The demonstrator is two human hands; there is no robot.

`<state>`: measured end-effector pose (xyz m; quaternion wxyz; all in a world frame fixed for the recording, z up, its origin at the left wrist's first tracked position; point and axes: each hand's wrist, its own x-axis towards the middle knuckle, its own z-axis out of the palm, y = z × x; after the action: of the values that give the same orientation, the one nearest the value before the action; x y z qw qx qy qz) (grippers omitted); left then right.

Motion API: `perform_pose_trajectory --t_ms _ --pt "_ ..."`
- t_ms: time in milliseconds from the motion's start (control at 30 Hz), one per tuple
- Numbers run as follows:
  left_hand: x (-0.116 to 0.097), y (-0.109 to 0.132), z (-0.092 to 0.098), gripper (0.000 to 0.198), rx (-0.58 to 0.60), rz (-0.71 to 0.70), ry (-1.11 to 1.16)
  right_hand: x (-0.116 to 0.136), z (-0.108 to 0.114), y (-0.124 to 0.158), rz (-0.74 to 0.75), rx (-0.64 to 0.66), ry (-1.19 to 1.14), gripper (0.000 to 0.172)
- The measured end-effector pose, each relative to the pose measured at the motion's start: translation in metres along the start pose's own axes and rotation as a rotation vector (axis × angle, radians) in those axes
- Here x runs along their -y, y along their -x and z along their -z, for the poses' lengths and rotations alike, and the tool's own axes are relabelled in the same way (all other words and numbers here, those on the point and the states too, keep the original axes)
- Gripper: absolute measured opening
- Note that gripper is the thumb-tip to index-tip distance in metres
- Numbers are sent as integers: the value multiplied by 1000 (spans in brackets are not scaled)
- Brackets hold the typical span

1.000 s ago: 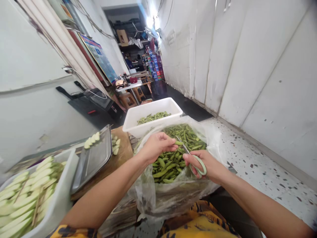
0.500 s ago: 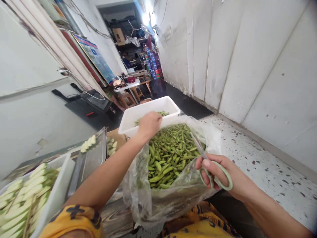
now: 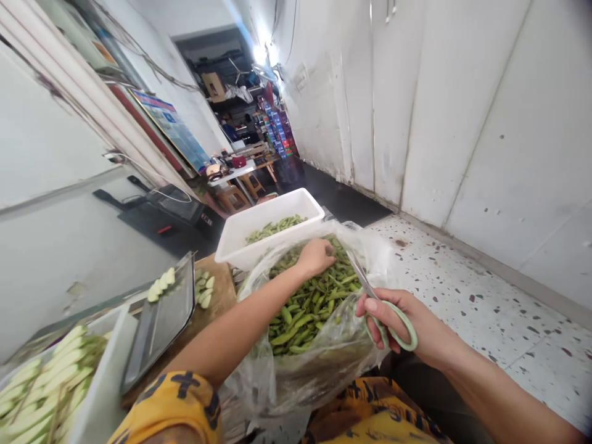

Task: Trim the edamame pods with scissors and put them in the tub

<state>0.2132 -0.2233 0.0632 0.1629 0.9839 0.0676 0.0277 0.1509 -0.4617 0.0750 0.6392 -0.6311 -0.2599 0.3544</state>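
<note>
A clear plastic bag full of green edamame pods stands before me. My left hand is over the pods toward the far side of the bag, fingers bent down among them; what the fingertips pinch, if anything, is hidden. My right hand grips scissors by their pale green handles, at the bag's right side, with the blades pointing up and away over the bag's edge. Just behind the bag, a white plastic tub contains a smaller heap of pods.
At left, a white bin holds skewered pale green slices. Beside it, a metal tray lies on a wooden board, with more slices. A speckled floor and a white wall are to the right.
My left hand has moved from over the white tub to the right and down into the pods in the bag. My right hand still grips the scissors. The view has shifted slightly.
</note>
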Motion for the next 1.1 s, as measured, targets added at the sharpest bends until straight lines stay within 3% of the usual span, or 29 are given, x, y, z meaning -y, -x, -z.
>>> perform_pose_trajectory --t_ms 133,233,300,467,667,800,1000,1100 --pt "3 16 14 22 -34 10 320 0 -2 -4 -9 -3 15 49" --pt "8 34 34 25 1 52 719 1 -3 -9 -41 9 18 49" --pt "8 49 47 26 38 50 840 3 -4 -15 -50 31 25 50" --pt "-3 81 67 24 96 79 897 9 -16 -31 -24 97 79 48" --pt "-13 99 74 22 148 108 884 17 -28 -41 -25 84 135 48" --pt "-7 103 73 22 194 139 906 17 -30 -44 -12 77 230 44" --pt "11 103 64 28 363 242 987 7 -34 -50 -82 80 275 41" --pt "16 104 61 26 340 319 1136 4 -35 -50 -120 95 224 42"
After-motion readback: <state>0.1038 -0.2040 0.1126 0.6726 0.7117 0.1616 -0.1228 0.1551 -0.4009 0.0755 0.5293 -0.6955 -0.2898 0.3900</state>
